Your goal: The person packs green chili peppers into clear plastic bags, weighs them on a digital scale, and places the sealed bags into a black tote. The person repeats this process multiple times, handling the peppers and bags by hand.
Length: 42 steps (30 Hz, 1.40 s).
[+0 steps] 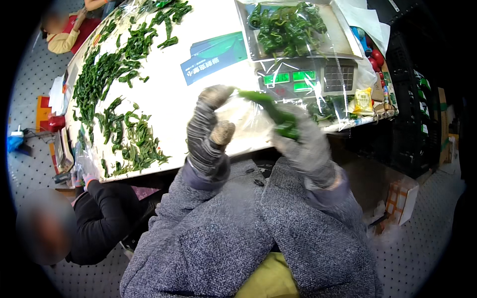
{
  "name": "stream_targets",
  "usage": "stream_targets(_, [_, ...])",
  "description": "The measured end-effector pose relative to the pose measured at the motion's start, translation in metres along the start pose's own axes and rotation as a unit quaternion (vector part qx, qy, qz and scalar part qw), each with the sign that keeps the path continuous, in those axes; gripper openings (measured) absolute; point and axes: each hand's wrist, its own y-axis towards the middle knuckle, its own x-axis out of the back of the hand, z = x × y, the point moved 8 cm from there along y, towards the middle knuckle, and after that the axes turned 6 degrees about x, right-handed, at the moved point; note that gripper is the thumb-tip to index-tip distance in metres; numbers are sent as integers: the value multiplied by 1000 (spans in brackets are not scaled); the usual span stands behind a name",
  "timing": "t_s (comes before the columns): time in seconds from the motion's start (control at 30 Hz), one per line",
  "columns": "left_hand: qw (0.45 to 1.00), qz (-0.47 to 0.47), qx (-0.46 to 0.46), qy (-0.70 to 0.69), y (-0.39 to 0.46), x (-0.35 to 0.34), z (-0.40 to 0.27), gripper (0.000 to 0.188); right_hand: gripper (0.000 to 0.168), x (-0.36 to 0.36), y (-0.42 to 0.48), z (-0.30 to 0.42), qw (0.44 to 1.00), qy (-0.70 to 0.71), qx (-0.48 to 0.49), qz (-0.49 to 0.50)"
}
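Striped grey knit gloves cover both my hands. My right hand [307,145], blurred, grips long green peppers [277,115] in front of the table's near edge. My left hand [208,126] is curled to the left of it, thumb apart from the fingers. Its fingertips are close to the tip of the upper pepper; whether they touch it, or pinch any thin film, is unclear. Beyond my right hand, a digital scale [320,80] with lit green displays bears a heap of wrinkled green peppers [287,31] under clear plastic [335,37].
Loose green peppers [98,76] spread over the left of the white table [167,108]. Blue-green printed sheets [208,61] lie mid-table. A yellow packet [363,102] sits right of the scale. A person in black [108,219] is at the left; another [65,39] is across the table. Black crates [404,104] stand right.
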Motion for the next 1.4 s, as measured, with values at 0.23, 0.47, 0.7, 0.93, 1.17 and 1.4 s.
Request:
stream_targets(0.23, [825,116,-91,546,-11,-73,4,74,38,85,-96,-15,966,-56,-251,-7])
stream_targets(0.47, [809,53,-148,566,11,-80,26,23,31,32,-56,-1,724,-682,73,71])
stream_targets(0.7, [856,-56,-210,470,20,-60,-4,17,27,42,23,-22,870,-472,-137,-41])
stream_targets(0.93, [862,-75,-240,441,25,-58,-20,17,30,12,126,-38,704,-691,-82,144])
stream_targets(1.17, [895,49,-219,386,25,-52,-18,21,31,24,87,-29,833,-481,243,-124])
stream_targets(1.4, [803,125,-127,569,22,19,16,74,15,122,-38,36,999,-24,-28,-29])
